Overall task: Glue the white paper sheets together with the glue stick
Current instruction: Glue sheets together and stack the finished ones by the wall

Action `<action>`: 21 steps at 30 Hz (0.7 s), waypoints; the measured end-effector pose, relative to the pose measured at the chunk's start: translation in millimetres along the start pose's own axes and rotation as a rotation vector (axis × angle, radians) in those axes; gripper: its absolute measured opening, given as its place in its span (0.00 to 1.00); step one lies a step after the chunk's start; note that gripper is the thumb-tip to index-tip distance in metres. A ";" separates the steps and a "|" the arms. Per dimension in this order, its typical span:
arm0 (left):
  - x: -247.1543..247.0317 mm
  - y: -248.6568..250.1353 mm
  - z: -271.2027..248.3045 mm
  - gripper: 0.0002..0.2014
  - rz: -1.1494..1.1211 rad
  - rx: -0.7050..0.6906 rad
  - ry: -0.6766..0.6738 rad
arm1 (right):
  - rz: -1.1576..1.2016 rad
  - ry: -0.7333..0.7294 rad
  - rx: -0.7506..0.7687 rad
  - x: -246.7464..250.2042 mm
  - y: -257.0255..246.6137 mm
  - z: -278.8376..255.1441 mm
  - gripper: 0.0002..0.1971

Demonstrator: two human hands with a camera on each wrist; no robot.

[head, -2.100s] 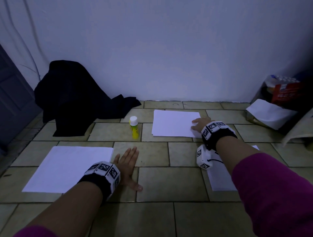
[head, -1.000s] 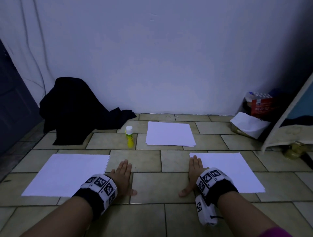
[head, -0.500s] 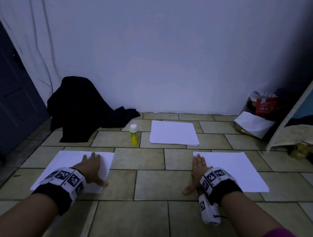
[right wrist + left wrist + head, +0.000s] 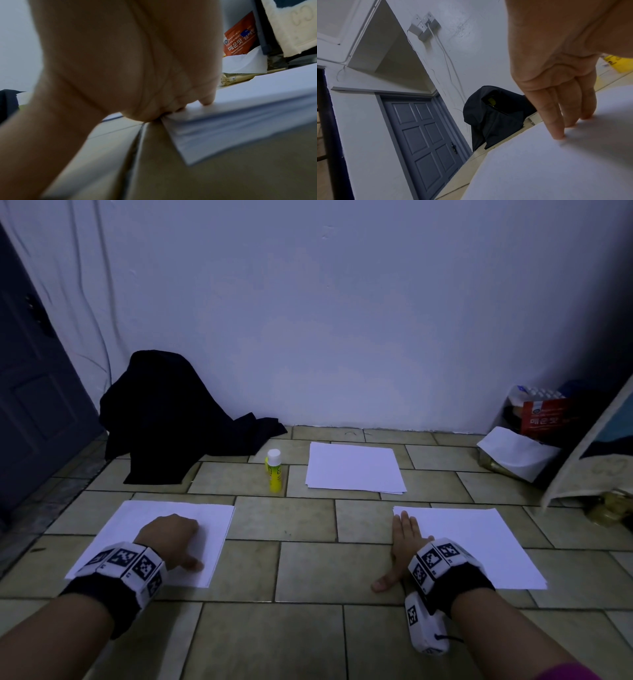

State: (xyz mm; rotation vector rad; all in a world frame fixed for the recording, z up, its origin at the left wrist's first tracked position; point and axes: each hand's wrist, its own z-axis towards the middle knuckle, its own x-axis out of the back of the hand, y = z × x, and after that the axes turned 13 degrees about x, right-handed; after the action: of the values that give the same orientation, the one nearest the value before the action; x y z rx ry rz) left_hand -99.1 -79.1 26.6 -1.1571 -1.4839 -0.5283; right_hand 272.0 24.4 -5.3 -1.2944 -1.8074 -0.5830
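Head view: a tiled floor (image 4: 308, 570) against a pale wall (image 4: 342, 320). A black cloth (image 4: 171, 419) is heaped at the wall on the left beside a grey door (image 4: 30, 405); at the right are a red packet (image 4: 544, 417), a white bag (image 4: 513, 453) and a leaning board (image 4: 589, 446). Nothing blocks the papers but the hands themselves. Three lots of white paper lie on the floor: a left sheet (image 4: 123, 529), a right sheet (image 4: 479, 542) and a far stack (image 4: 352, 467) near the wall. One glue stick (image 4: 274, 470) stands upright just left of the far stack, well apart from both hands. The left hand (image 4: 168, 537) rests on the left sheet with bent fingers, thumb out to the side. The right hand (image 4: 402, 546) lies flat, fingers straight and together, at the left edge of the right sheet, thumb on the tile.

Left wrist view: the fingers (image 4: 554, 115) are bent down, tips pressing the left sheet (image 4: 556, 169), grasping nothing. Behind are the cloth (image 4: 493, 115), the door (image 4: 426, 135) and a wall socket (image 4: 424, 25) (cables hang from it). A bit of the glue stick (image 4: 616, 63) shows at the right.

Right wrist view: blurred and close. The right hand (image 4: 120, 60) presses down at the corner of the right sheet (image 4: 240, 121), holding nothing I can make out. The red packet (image 4: 240, 39) and white bag (image 4: 243, 63) stand beyond.
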 end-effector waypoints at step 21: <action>17.5 -20.3 -7.3 0.16 -0.258 0.110 0.374 | -0.024 -0.011 -0.012 -1.3 1.8 2.5 0.77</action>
State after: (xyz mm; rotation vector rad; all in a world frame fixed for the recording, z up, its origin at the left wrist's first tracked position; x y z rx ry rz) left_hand -111.3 -87.3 50.2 -0.7358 -1.3210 -0.7836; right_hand 273.0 26.3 -8.0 -1.2872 -1.8332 -0.6023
